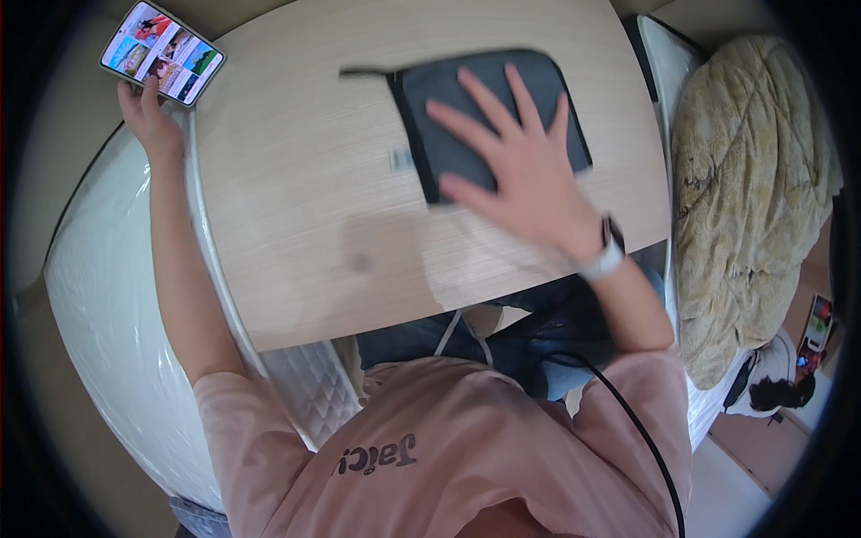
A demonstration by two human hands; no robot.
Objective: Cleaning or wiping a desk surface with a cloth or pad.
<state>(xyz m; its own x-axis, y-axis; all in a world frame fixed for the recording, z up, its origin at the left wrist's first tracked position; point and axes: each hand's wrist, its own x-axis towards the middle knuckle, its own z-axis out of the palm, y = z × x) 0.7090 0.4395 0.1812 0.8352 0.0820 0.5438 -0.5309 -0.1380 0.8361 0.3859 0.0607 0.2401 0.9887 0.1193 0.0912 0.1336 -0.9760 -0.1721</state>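
My left hand [149, 121] is at the upper left, holding a lit smartphone [165, 54] by its lower edge, beyond the table's left side. My right hand [521, 161], with a smartwatch on a white strap at the wrist, lies spread over a dark grey cloth-like square case [457, 168] with black edging. The case rests on the pale wooden table [303, 202]; a black strap sticks out from its upper left corner and a small pale tag from its left side. Both the hand and the case are slightly blurred. Whether the fingers press on the case I cannot tell.
A plastic-wrapped mattress [107, 269] stands along the table's left side. On the right, a crumpled beige quilt [740, 202] lies on another wrapped surface. A black cable [639, 424] runs over my right side. At the far right is a person [767, 376] near a lit screen.
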